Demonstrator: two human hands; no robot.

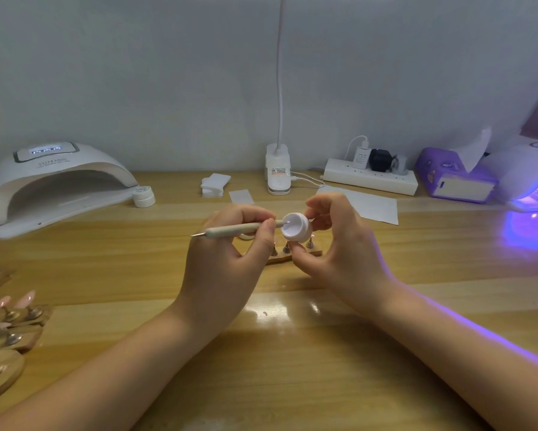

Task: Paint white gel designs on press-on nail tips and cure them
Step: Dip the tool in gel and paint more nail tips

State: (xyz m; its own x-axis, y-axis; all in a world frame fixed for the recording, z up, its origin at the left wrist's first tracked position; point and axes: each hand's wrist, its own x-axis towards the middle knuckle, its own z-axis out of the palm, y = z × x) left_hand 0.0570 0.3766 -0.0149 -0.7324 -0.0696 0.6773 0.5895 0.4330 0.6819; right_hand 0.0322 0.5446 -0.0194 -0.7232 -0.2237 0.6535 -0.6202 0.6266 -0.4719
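My left hand (pixel 230 259) pinches a thin beige dotting pen (pixel 233 230), whose tip reaches into a small white gel pot (pixel 295 228). My right hand (pixel 333 244) grips that pot between thumb and fingers, tilted toward the pen. Just behind and below the pot a small wooden nail stand (pixel 292 255) with metal pegs sits on the table, partly hidden by both hands. A white curing lamp (pixel 53 185) stands at the back left, switched off inside. Another lamp (pixel 532 178) at the far right glows violet.
A second white gel pot (pixel 144 196) sits by the left lamp. Several wooden stands with pink nail tips (pixel 9 321) crowd the left edge. Wipes (pixel 215 185), a desk-lamp base (pixel 277 169), a power strip (pixel 370 177), paper (pixel 373 203) and a purple tissue box (pixel 451 175) line the back.
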